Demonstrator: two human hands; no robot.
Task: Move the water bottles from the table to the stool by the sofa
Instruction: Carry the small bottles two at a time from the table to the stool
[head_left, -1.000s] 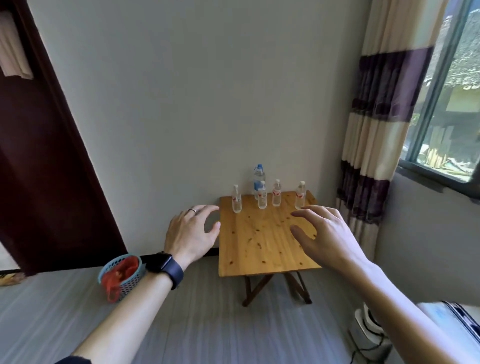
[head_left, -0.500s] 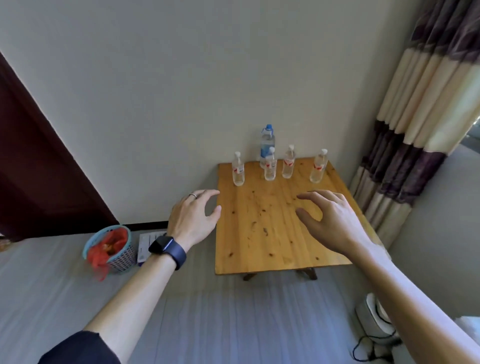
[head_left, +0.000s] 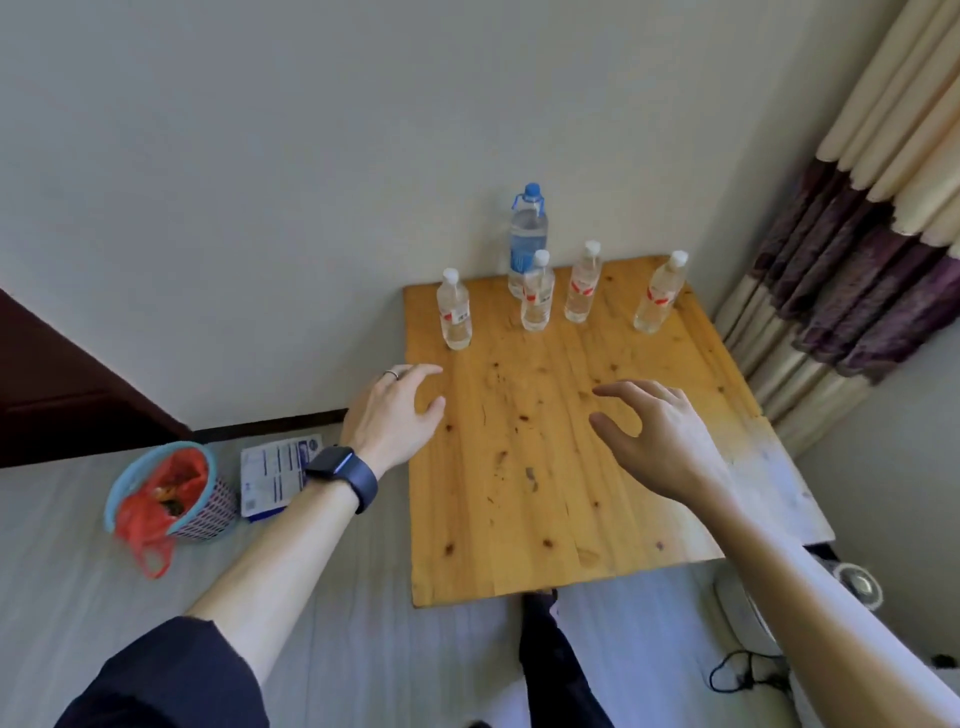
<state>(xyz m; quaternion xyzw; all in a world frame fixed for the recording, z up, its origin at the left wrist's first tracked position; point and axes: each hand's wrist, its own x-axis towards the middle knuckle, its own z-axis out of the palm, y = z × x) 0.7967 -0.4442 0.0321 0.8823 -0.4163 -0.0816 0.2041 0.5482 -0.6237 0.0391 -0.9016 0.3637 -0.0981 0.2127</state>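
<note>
Several clear water bottles stand along the far edge of a square wooden table (head_left: 550, 467). A tall blue-capped bottle (head_left: 527, 236) stands at the back by the wall. In front of it are small white-capped bottles: a left one (head_left: 454, 310), a middle one (head_left: 537, 295), another (head_left: 584, 285) and a right one (head_left: 658, 295). My left hand (head_left: 397, 413) hovers open over the table's left edge, short of the left bottle. My right hand (head_left: 657, 436) hovers open over the table's middle, fingers curled, holding nothing. No stool or sofa is in view.
A blue basket (head_left: 171, 493) lined with a red bag stands on the floor to the left, beside a blue-and-white box (head_left: 275, 473). A striped curtain (head_left: 857, 270) hangs at the right. A white appliance (head_left: 753, 603) with a black cable lies on the floor at right.
The view has come closer and tilted down, so the table fills more of the frame. Both hands have advanced over the tabletop toward the bottles, still holding nothing.
</note>
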